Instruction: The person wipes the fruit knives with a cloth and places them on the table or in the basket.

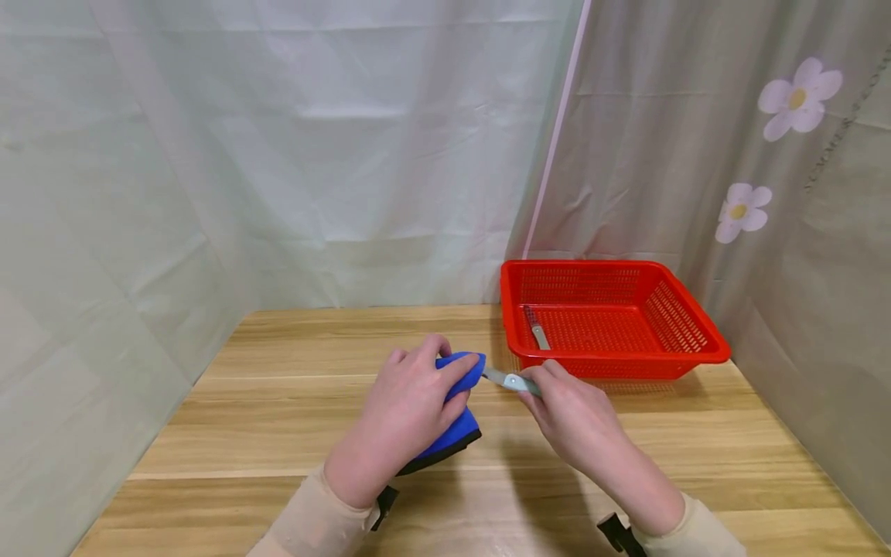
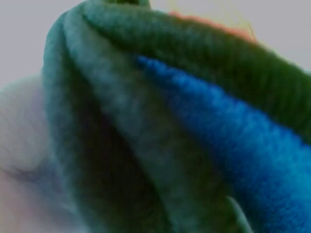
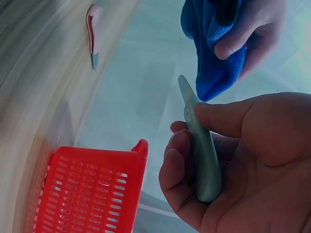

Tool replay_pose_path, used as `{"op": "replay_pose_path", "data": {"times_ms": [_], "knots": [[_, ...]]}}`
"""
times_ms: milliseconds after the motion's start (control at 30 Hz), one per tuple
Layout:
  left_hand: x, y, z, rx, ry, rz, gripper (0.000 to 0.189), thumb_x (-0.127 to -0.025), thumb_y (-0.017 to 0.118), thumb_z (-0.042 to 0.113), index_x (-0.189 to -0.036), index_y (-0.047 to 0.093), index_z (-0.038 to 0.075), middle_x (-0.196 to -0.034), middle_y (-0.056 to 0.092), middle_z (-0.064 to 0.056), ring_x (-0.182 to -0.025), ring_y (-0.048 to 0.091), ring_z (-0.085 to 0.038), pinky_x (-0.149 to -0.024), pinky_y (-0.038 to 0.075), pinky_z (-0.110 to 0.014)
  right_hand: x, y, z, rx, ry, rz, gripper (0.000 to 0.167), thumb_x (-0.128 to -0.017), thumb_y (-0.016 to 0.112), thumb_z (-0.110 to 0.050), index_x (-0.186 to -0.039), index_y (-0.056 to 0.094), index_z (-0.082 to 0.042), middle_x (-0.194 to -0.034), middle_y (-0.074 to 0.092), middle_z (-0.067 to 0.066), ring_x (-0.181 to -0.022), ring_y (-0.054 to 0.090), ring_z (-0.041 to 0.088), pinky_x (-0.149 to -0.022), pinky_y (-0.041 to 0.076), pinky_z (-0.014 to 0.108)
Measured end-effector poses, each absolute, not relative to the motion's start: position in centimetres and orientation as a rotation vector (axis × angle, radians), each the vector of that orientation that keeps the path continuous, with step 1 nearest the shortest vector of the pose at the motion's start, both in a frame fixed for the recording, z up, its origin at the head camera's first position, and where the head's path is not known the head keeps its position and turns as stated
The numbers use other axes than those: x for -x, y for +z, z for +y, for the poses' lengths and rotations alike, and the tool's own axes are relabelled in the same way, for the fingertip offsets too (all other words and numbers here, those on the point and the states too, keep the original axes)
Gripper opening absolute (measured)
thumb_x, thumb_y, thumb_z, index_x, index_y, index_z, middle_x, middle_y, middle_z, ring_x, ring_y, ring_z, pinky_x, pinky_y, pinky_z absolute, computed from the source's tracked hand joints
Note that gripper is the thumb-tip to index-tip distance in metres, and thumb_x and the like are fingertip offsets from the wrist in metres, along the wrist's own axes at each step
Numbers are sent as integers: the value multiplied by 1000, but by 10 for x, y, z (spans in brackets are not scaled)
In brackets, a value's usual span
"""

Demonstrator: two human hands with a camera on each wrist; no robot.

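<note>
My left hand (image 1: 407, 406) grips a folded blue cloth (image 1: 455, 433) with a dark edging, above the middle of the wooden table. Folds of this cloth (image 2: 252, 145) fill most of the left wrist view. In my right hand (image 1: 578, 418) is a small folding knife (image 1: 518, 383) with a pale green handle and a rivet at the pivot. Its handle (image 3: 206, 165) lies between thumb and curled fingers in the right wrist view. The short blade is out and points toward the cloth, its tip close to the cloth's edge.
A red plastic basket (image 1: 619, 358) stands at the back right, with a pale-handled knife (image 1: 540, 336) inside at its left. Another knife (image 3: 95, 22), pinkish with a red stripe, lies on the table in the right wrist view. Curtains (image 1: 362, 155) hang behind the table.
</note>
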State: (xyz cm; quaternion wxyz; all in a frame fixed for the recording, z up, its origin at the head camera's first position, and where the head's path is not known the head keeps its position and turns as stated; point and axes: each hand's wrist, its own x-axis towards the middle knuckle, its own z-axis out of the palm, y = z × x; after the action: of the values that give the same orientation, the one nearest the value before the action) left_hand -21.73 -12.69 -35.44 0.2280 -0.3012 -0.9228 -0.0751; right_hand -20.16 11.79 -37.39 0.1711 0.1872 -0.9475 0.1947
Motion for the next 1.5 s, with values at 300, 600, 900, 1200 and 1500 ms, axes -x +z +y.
{"op": "replay_pose_path", "data": {"times_ms": [300,600,900,1200,1500], "knots": [[209,-360,-110,923,-165,-2520,44,-99,83,37,-142,77,28,-124,68,-11,-100,73,-24,-80,51,-39,201,-376,117,-550,558,-2698,19,-98,87,-16,-113,78,-10,-91,59,-4,-66,49,8,-54,43,25],[210,-363,-109,906,-152,-2508,42,-99,83,36,-140,78,28,-123,69,-10,-99,73,-24,-78,50,-38,200,-373,117,-558,568,-2701,17,-99,86,-16,-112,78,-11,-93,61,-5,-68,51,8,-55,44,26],[212,-361,-115,856,-142,-2543,40,-99,83,36,-138,79,27,-120,69,-11,-94,74,-24,-79,52,-40,199,-370,117,-551,601,-2722,17,-99,85,-18,-114,78,-14,-97,63,-6,-70,53,7,-58,46,26],[218,-358,-126,783,-147,-2588,40,-98,86,35,-137,81,26,-120,69,-12,-98,74,-25,-79,53,-42,198,-369,118,-543,603,-2715,18,-99,85,-18,-114,78,-14,-93,59,-7,-68,50,7,-56,45,27],[226,-357,-141,741,-206,-2578,38,-97,87,29,-133,82,23,-116,68,-13,-98,69,-27,-77,53,-48,197,-368,119,-534,605,-2704,17,-99,85,-19,-115,78,-16,-94,60,-9,-69,51,6,-57,46,29]]}}
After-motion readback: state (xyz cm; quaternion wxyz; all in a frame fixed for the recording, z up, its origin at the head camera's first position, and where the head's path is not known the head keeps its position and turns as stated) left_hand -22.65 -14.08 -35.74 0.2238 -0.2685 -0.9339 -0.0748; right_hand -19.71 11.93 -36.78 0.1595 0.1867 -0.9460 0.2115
